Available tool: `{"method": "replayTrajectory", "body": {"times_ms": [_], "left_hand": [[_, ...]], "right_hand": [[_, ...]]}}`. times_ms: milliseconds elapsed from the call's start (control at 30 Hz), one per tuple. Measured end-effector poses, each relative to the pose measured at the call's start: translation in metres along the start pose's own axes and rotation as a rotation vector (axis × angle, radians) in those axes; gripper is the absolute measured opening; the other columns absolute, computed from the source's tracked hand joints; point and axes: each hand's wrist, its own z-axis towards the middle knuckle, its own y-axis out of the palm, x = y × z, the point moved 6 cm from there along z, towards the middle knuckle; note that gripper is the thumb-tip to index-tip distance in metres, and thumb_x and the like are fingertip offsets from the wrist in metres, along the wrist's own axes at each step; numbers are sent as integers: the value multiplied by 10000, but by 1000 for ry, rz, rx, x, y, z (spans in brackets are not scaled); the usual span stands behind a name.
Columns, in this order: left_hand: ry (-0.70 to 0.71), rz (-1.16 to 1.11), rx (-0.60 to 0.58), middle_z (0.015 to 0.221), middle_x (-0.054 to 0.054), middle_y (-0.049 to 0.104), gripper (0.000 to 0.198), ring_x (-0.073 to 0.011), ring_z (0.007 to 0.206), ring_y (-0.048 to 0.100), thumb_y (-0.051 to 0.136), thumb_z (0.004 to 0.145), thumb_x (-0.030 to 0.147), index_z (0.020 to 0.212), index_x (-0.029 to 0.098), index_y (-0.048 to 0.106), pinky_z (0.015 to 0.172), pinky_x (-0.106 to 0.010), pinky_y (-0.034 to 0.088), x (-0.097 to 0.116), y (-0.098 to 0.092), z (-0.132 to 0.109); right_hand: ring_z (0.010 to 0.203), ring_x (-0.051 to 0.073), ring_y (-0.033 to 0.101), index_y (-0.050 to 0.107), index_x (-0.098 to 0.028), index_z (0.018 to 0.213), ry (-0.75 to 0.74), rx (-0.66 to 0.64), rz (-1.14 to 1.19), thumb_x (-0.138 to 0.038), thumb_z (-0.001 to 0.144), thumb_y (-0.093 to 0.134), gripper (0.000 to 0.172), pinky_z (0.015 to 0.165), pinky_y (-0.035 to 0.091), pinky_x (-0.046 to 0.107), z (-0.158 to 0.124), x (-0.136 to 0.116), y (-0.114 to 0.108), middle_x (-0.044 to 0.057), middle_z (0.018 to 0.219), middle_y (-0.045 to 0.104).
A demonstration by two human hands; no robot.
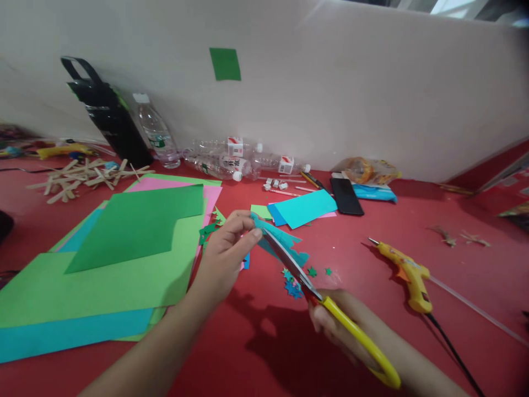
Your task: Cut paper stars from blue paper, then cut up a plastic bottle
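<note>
My left hand [225,256] pinches a strip of teal paper [285,242] just above the red table [256,342]. In my right hand [339,325] are yellow-handled scissors [330,303], and their blades reach up and left into the teal strip. Small blue and green cut-out scraps [297,281] lie on the table under the blades.
A stack of green, teal and pink paper sheets [124,248] lies at left. A yellow glue gun [407,273] rests at right. Further back are a teal sheet [306,208], a black phone [346,196], plastic bottles [223,162], wooden sticks [82,176] and a black container [109,116] by the wall.
</note>
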Motion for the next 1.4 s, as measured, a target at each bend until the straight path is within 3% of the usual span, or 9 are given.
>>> {"method": "replayTrajectory", "body": {"times_ms": [333, 833, 1400], "left_hand": [[-108, -226, 27, 865, -7, 528, 118, -146, 839, 478, 626, 843, 251, 737, 218, 666, 805, -275, 371, -3, 7, -2], [3, 65, 37, 922, -8, 504, 116, -160, 877, 480, 606, 838, 214, 724, 220, 628, 799, -316, 347, 4, -2, 0], [3, 69, 47, 833, -14, 532, 131, -175, 856, 491, 610, 849, 259, 731, 217, 648, 757, -286, 385, 0, -3, -1]], "right_hand": [[400, 60, 251, 400, -216, 660, 20, 59, 59, -901, 738, 311, 695, 355, 182, 203, 2, 6, 5, -85, 489, 288], [450, 63, 246, 337, -218, 625, 1, 16, -12, -871, 778, 309, 672, 391, 170, 214, 2, 5, 1, -74, 544, 263], [472, 69, 220, 294, -225, 626, -11, -20, -2, -861, 792, 297, 657, 394, 175, 216, 3, -3, 1, -75, 573, 216]]}}
